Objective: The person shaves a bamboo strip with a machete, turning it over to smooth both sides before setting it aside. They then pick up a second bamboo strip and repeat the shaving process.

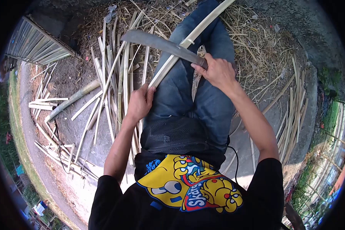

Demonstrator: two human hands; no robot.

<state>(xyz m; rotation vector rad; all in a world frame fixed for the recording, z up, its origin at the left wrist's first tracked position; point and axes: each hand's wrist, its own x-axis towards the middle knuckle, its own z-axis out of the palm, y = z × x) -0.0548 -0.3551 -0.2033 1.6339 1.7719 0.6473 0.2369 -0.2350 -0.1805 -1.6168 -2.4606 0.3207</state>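
A long pale bamboo strip [204,26] slants across my legs, from my left hand up to the top edge of the view. My left hand [141,101] is closed around its near end. In my right hand [217,72] is the dark handle of a machete [157,41], with the fingers wrapped round it. Its broad, curved blade points left and lies across the strip. A small raised sliver [190,40] shows on the strip just beyond the blade. My jeans [172,86] are beneath both hands.
Many split bamboo strips [125,76] lie in a heap at my left, and more strips [295,111] lie at my right. A thick bamboo pole [74,100] rests on the ground farther left. Shavings [257,50] cover the ground ahead. A bamboo slat panel [40,42] leans at upper left.
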